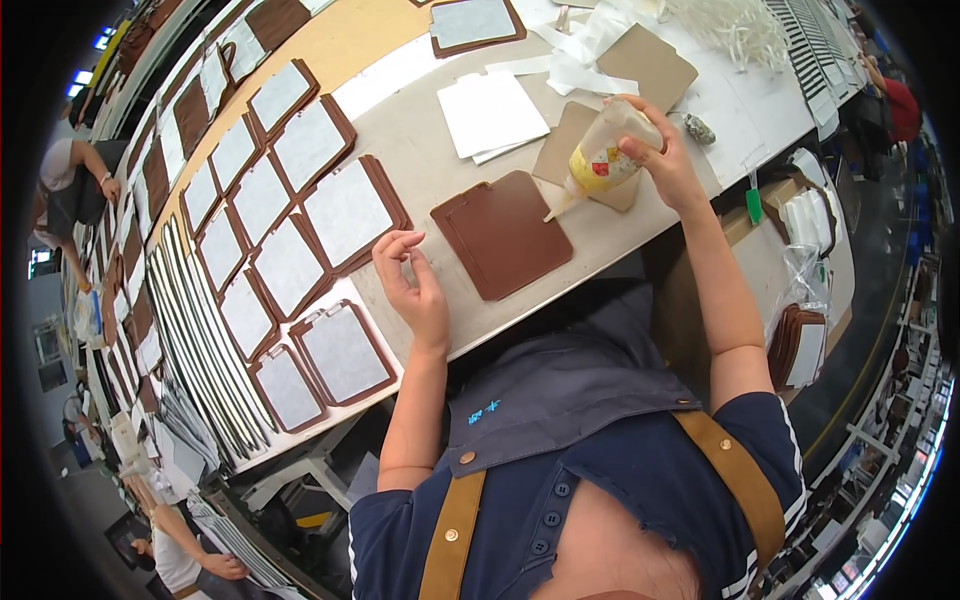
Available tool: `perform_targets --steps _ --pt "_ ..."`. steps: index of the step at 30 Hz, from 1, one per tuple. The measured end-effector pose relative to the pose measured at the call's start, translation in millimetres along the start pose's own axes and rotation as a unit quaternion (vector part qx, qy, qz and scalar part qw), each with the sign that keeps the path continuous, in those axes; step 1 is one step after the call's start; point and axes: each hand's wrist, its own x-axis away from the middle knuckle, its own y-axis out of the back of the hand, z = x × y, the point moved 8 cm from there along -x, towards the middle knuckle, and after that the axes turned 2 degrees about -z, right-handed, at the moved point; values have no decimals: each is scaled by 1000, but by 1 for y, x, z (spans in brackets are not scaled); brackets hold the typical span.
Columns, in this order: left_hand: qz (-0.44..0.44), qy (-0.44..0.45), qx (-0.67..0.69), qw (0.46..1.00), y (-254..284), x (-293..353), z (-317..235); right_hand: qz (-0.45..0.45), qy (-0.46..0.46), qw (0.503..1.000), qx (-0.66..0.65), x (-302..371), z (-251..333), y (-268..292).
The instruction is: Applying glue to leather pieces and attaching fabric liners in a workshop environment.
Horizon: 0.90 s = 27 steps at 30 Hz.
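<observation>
My right hand (665, 160) is wrapped round a translucent squeeze bottle (605, 150) with yellowish liquid inside. The bottle is tipped, its narrow nozzle pointing down and left at the right part of a brown leather-like panel (505, 240). Whether the tip touches the panel I cannot tell. That panel lies flat on the table before me, with a notched upper edge and a line along its left side. Just left of it hovers my left hand (412, 285), fingers loosely curled, thumb apart, nothing visible in it.
Stacks of brown-edged panels with pale faces (305, 225) cover the table's left. Beyond the brown panel lie white sheets (492, 115), grey-brown boards (648, 70) and white strips (735, 30). Long dark-and-white strips (205, 340) run farther left. Other people (80, 180) work at the sides.
</observation>
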Motion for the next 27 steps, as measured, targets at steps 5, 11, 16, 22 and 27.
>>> perform_targets --steps 5,11,16,22,27 --pt "1 -1 -4 1000 0 2 1 -5 -4 1000 18 24 -2 9" --pt "5 -1 2 1000 -1 2 1 -46 -4 998 -32 67 -12 22" --pt "-1 -12 5 1000 1 3 0 -202 -62 954 -214 131 -26 30" --pt "-7 24 49 998 2 3 4 -340 10 933 -115 201 -18 -6" --pt "-4 5 72 997 3 6 5 -346 76 935 11 211 5 -32"
